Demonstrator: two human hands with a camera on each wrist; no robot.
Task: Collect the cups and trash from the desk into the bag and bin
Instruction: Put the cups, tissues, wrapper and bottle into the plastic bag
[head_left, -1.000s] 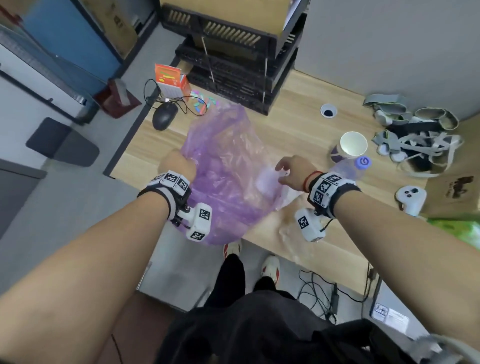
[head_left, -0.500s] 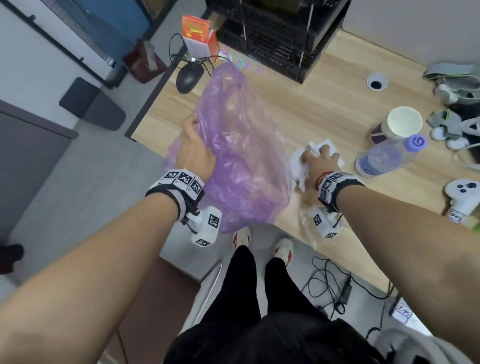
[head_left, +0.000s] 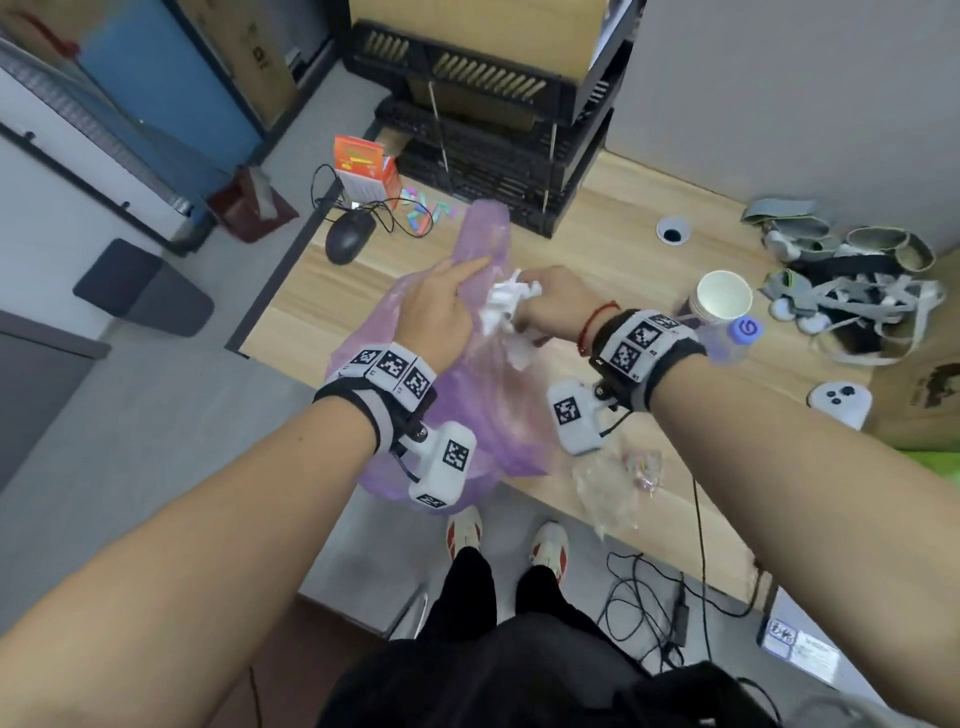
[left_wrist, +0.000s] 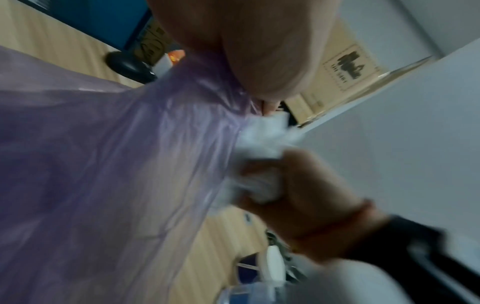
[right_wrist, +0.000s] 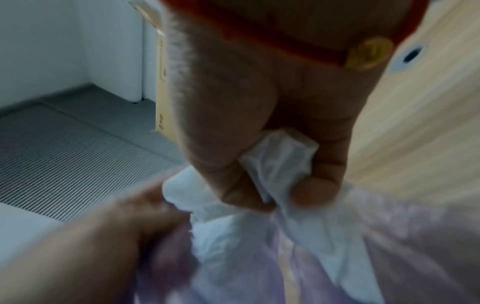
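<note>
A translucent purple plastic bag (head_left: 488, 395) hangs over the desk's front edge, and my left hand (head_left: 441, 301) grips its upper rim with the index finger stretched out. My right hand (head_left: 545, 301) clutches a crumpled white tissue (head_left: 504, 306) right at the bag's mouth, beside the left hand. In the right wrist view the tissue (right_wrist: 278, 164) is squeezed between thumb and curled fingers above the bag (right_wrist: 363, 246). The left wrist view shows the bag (left_wrist: 116, 164) and the tissue (left_wrist: 262, 144). A white paper cup (head_left: 723, 296) stands on the desk to the right.
A clear bottle with a blue cap (head_left: 740, 332) lies by the cup. Crumpled clear plastic wrap (head_left: 618, 478) sits near the desk's front edge. A white controller (head_left: 839, 402), grey straps (head_left: 857, 291), a black mouse (head_left: 349, 236), an orange box (head_left: 363, 169) and black crates (head_left: 498, 130) ring the wooden desk (head_left: 613, 249).
My right hand picked the tissue up off the desk and carried it left to the bag's mouth. My left hand shifted up along the bag's rim.
</note>
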